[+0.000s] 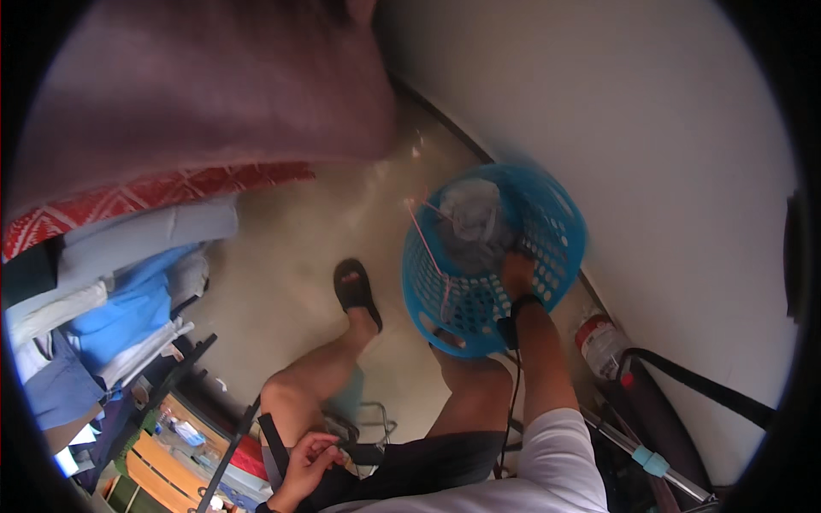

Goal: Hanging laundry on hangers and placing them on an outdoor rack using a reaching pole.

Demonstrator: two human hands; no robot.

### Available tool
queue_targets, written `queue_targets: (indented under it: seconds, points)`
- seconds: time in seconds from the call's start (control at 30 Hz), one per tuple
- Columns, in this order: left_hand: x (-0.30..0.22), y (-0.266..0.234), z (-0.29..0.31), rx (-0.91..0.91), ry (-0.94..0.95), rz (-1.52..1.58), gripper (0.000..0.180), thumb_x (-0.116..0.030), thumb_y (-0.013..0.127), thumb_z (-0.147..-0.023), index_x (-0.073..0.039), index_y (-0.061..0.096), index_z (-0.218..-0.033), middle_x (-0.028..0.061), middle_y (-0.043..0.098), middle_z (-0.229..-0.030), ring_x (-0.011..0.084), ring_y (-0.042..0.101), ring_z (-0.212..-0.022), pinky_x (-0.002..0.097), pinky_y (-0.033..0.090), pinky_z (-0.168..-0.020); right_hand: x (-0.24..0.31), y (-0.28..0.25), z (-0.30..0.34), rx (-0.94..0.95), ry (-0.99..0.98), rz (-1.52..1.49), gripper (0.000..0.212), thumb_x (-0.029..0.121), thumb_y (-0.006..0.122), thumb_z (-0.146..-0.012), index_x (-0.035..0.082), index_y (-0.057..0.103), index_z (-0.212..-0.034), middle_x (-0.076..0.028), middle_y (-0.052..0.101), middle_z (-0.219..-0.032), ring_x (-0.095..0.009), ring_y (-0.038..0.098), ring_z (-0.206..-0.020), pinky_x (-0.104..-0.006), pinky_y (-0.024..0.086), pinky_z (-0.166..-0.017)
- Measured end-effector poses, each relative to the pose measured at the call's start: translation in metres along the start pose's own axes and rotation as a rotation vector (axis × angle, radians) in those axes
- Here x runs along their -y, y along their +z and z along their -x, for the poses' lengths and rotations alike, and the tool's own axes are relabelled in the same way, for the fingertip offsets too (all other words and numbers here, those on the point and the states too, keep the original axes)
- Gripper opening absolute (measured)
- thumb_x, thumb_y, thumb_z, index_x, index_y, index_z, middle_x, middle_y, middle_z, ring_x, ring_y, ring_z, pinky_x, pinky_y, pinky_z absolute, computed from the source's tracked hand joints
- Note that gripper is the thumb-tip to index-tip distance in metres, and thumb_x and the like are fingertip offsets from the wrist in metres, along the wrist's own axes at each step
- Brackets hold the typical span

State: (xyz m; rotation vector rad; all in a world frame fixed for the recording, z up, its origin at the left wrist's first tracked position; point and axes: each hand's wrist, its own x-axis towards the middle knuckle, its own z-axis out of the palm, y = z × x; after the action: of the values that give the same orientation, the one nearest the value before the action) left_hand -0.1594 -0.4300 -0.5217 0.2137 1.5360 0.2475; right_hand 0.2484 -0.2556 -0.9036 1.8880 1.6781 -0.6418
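Inside the blue basket (pixel 479 344), against the near side of a pale grey bundle (pixel 475 214), the person's right hand (pixel 517 270) reaches down; its fingertips are lost in shadow, so whether they pinch the bundle or merely touch it cannot be told. Well to the basket's left and nearer the body, the left hand (pixel 312 464) rests by the lap, fingers curled and thumb close to them; whether anything is between them is unclear. The step in hand seems to be handling the bundle within the basket, and the next move appears to call for a sure grip on it, clear of the pink cord (pixel 428 243) at the basket's left side. The bundle's underside is hidden, and its material is hard to make out. Beyond the basket, up and left, a blurred mauve cloth (pixel 214 85) runs out of view.
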Motion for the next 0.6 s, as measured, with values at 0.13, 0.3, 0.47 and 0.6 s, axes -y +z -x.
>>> queue_targets:
  seconds: [0.13, 0.3, 0.47, 0.6]
  points:
    - [-0.01, 0.032, 0.011, 0.149, -0.039, 0.005, 0.019, -0.005, 0.052, -0.093, -0.001, 0.05, -0.112, 0.0068, 0.06, -0.088, 0.0122, 0.06, -0.082, 0.0247, 0.049, -0.074, 0.009, -0.071, 0.086, -0.313, 0.28, -0.767, 0.027, 0.018, 0.051, -0.09, -0.006, 0.056, -0.101, -0.016, 0.064, -0.085, -0.032, 0.06, -0.078, -0.0373, 0.046, -0.075]
    - [-0.029, 0.072, 0.016, 0.237, 0.032, 0.032, 0.019, -0.011, 0.051, -0.094, -0.004, 0.048, -0.112, 0.0067, 0.062, -0.088, 0.0115, 0.06, -0.082, 0.0234, 0.047, -0.07, -0.006, -0.16, 0.244, -0.718, 0.292, -1.248, 0.029, 0.013, 0.044, -0.091, -0.007, 0.053, -0.111, -0.013, 0.056, -0.103, -0.019, 0.051, -0.095, -0.0336, 0.04, -0.085]
    - [-0.068, 0.12, 0.024, 0.273, 0.283, -0.066, 0.054, -0.005, 0.065, -0.084, -0.003, 0.038, -0.131, 0.0101, 0.059, -0.113, 0.0143, 0.057, -0.104, 0.0271, 0.047, -0.084, 0.0, -0.208, 0.371, -0.398, -0.011, -1.414, 0.055, 0.044, 0.045, -0.093, -0.007, 0.052, -0.113, -0.013, 0.06, -0.108, -0.021, 0.056, -0.1, -0.0352, 0.043, -0.088]
    - [-0.096, 0.152, 0.043, 0.418, 0.551, -0.354, 0.069, -0.011, 0.072, -0.077, -0.003, 0.034, -0.135, 0.0168, 0.045, -0.132, 0.025, 0.048, -0.119, 0.0371, 0.04, -0.097, 0.023, -0.264, 0.417, -0.108, 0.191, -1.968, 0.044, 0.03, 0.048, -0.095, -0.004, 0.046, -0.123, -0.012, 0.057, -0.115, -0.021, 0.057, -0.103, -0.0364, 0.045, -0.09]
